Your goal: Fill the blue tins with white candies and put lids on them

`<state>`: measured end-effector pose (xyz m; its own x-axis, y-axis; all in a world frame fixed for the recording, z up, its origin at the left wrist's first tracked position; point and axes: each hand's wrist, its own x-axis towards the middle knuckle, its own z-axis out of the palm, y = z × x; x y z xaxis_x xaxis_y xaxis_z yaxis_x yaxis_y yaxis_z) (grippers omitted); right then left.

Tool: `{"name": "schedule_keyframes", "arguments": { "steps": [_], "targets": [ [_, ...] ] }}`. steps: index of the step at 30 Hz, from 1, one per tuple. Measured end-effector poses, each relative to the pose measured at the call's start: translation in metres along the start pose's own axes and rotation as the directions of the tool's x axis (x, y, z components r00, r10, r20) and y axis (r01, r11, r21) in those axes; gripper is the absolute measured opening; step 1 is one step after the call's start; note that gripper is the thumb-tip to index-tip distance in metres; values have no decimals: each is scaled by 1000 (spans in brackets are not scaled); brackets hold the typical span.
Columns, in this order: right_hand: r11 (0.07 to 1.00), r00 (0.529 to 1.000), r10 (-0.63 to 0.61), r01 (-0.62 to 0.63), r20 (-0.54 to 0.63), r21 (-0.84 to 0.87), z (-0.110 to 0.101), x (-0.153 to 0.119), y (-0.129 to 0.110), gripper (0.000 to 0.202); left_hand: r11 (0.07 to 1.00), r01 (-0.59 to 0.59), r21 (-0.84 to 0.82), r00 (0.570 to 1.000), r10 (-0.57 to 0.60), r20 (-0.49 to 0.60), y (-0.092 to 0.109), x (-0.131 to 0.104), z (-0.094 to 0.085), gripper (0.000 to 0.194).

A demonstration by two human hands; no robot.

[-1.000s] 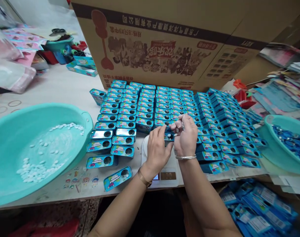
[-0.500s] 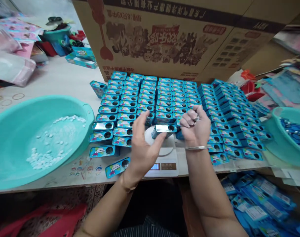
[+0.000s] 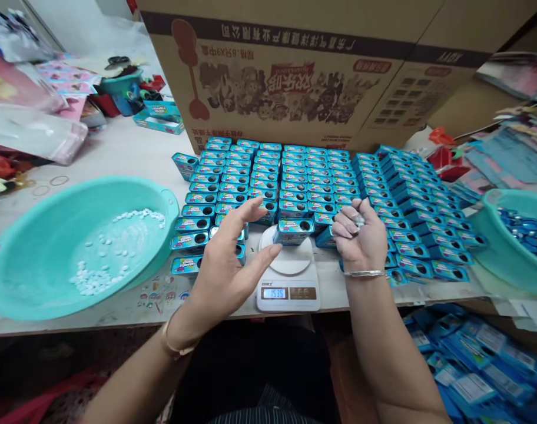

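One small blue box [image 3: 294, 232] with a dark round hole in its top stands upright on the round plate of a white digital scale [image 3: 310, 299], whose display is lit. My left hand [image 3: 226, 256] is open just left of that box, thumb and fingers apart, with nothing between them. On the right, my right hand [image 3: 361, 235] is closed, palm side up, around small white candies [image 3: 359, 222] that peek out between the fingers. Most of what it holds is hidden. Similar white candies [image 3: 94, 278] lie loose in a large turquoise basin [image 3: 34, 247] at the left.
Rows of blue boxes [image 3: 295, 179] fill the table behind the scale, backed by a large carton [image 3: 277, 129]. A turquoise tub [image 3: 493, 259] with blue packets stands at the right. Below the table edge lies a heap of blue cartons [image 3: 476, 359].
My left hand has drawn back leftward from the box on the scale, leaving it standing by itself. My right hand stays closed beside it. The view has shifted slightly.
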<state>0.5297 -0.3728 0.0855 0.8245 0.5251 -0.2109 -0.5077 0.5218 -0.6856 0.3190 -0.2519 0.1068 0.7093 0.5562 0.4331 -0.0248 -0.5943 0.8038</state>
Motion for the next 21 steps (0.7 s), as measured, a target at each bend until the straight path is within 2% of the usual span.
{"name": "schedule_keyframes", "arguments": {
  "steps": [3, 6, 9, 12, 15, 17, 19, 21],
  "targets": [
    [993, 998, 13, -5, 61, -122, -1, 1, 4, 22, 986, -98, 134, 976, 69, 206, -11, 17, 0, 57],
    [955, 990, -12, 53, 141, -291, 2, 2, 11, 24, 967, -167, 193, 928, 88, 363, -28, 37, 12, 55],
    [903, 978, -10, 98, 207, -419, 7, 3, 14, 30, 954, -204, 219, 895, 92, 436, -45, 55, 29, 56],
    [874, 975, 0, 108, 222, -474, 7, 4, 10, 34, 929, -249, 273, 864, 85, 496, -56, 67, 47, 59],
    [873, 979, -3, 103, 205, -477, 8, 2, 5, 35, 861, -332, 386, 810, 50, 585, -59, 69, 64, 62],
    [875, 983, -2, 91, 184, -476, 9, -2, 1, 35, 810, -384, 443, 765, 11, 644, -55, 69, 71, 52],
    [869, 988, -1, 79, 157, -489, 9, -6, -3, 36, 787, -434, 438, 728, 20, 685, -50, 71, 69, 37],
    [858, 993, -17, 77, 121, -508, 5, -11, -10, 36, 782, -470, 409, 727, 80, 682, -43, 80, 53, 31]
  ]
}}
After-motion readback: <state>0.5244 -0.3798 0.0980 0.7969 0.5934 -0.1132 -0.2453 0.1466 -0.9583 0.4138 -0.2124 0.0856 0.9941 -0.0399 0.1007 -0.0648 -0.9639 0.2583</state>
